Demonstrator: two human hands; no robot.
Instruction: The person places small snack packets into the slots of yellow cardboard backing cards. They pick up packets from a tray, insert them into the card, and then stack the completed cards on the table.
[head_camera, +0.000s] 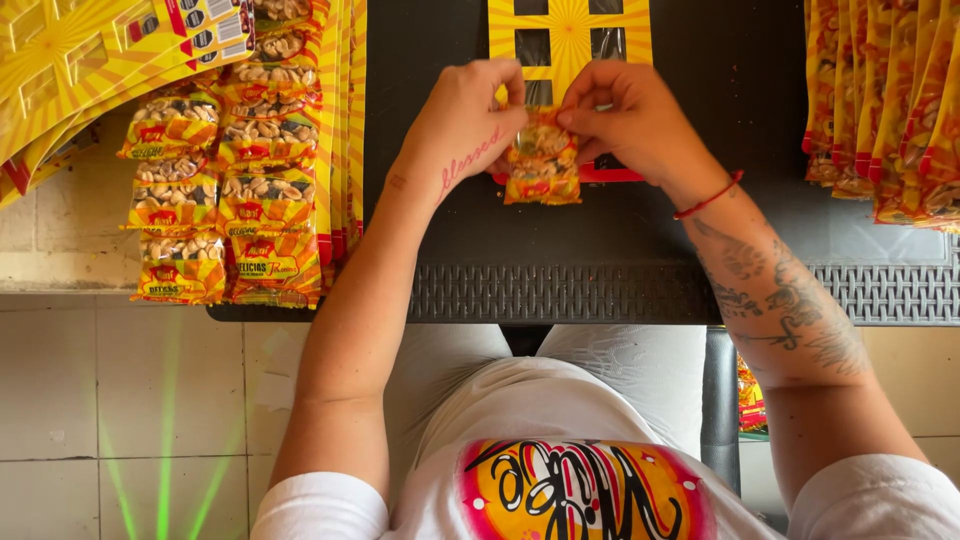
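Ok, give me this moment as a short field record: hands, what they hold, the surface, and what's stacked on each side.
left hand: pinching the left top corner of the small snack packet
right hand: pinching the packet's right top corner
packet position: over the lower end of the yellow display card
surface: dark table
left side: filled cards of nut packets, stacked
right side: more packet strips at the table edge

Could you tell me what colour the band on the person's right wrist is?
The wrist band is red, a thin cord, seen in the head view.
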